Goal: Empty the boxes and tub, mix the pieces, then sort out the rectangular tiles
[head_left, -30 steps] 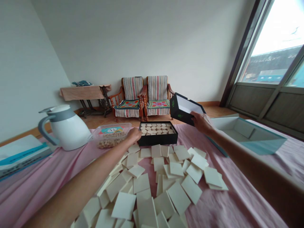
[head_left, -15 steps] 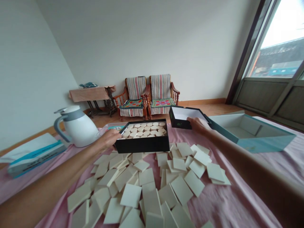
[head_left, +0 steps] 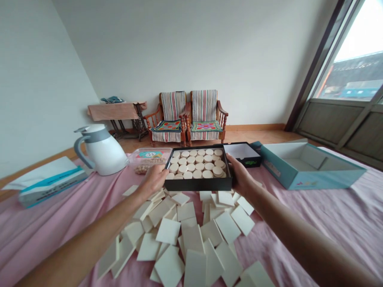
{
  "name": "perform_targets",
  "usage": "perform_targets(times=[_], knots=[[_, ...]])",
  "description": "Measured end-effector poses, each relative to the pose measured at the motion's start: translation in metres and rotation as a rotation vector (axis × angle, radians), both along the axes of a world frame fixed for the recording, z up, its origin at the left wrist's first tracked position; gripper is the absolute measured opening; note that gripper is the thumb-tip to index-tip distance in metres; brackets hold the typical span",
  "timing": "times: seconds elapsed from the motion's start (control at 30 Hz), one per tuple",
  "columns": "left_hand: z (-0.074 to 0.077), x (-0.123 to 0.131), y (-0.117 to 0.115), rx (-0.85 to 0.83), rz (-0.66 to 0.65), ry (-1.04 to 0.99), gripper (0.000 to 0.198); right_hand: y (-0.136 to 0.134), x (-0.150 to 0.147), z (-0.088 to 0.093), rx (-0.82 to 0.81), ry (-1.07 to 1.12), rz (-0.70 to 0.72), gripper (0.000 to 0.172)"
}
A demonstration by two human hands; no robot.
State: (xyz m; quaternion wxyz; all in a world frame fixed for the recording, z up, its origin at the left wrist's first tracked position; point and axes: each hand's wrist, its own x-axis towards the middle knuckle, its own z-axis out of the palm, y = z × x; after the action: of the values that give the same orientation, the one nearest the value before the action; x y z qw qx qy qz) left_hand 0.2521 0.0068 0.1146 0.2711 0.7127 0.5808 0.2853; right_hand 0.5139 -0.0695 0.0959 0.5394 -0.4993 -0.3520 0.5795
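Observation:
A shallow black box (head_left: 198, 184) filled with several round cream discs (head_left: 197, 162) is lifted above the table. My left hand (head_left: 154, 179) grips its left end and my right hand (head_left: 240, 177) grips its right end. Below and in front of the box, several cream square tiles (head_left: 191, 235) lie scattered on the pink tablecloth (head_left: 54, 223). The box's black lid (head_left: 243, 153) lies upturned, white inside, just behind the right end of the box.
A white kettle (head_left: 101, 150) and a clear tub of nuts (head_left: 146, 156) stand at the back left. A white and blue carton (head_left: 48, 184) lies far left. An open teal box (head_left: 311, 167) sits at right. Two wooden chairs (head_left: 188, 117) stand by the far wall.
My right hand set the black lid down on the table and moved to the box's right end. The box of discs came nearer, held in both hands.

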Motion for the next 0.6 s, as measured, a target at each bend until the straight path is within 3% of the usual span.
perform_targets(times=[0.23,0.43,0.6], knots=[[-0.019,0.026,-0.013,0.18,-0.048,-0.045,0.019,-0.004,0.013,0.014,0.04,-0.014,-0.163,0.043],[-0.041,0.049,-0.003,0.192,-0.111,-0.184,0.039,0.002,0.023,-0.007,0.183,-0.27,-0.381,0.042],[-0.064,0.061,0.003,0.208,-0.104,-0.277,0.055,-0.001,0.023,-0.017,0.21,-0.415,-0.443,0.05]])
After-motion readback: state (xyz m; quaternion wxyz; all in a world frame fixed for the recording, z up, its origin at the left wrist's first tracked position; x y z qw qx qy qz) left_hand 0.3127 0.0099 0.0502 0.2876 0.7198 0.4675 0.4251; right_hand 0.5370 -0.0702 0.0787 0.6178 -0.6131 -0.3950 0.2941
